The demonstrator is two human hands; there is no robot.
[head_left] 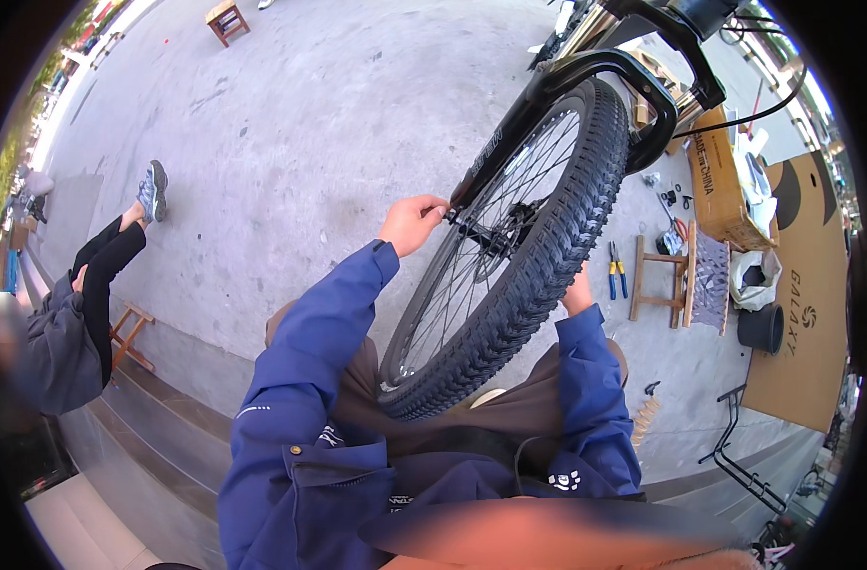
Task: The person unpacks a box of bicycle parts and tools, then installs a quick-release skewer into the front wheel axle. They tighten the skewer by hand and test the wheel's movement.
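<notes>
A bicycle front wheel (557,228) with a knobbly black tyre stands between my knees, seated in a black suspension fork (509,133). At the left fork leg's lower tip, my left hand (414,224) is closed in a pinch on the axle end (450,215) by the hub. My right hand (578,291) is on the far right side of the tyre, near the hub's height. The tyre hides its fingers, so what it touches cannot be seen. Spokes and a dark brake disc (523,217) show inside the rim.
Pliers (618,271) and a small wooden stool (680,280) lie at the right. Beyond are a cardboard box (721,180), a dark bucket (761,329) and a large cardboard sheet (804,304). A seated person (67,323) is at the left; another stool (226,21) stands far off.
</notes>
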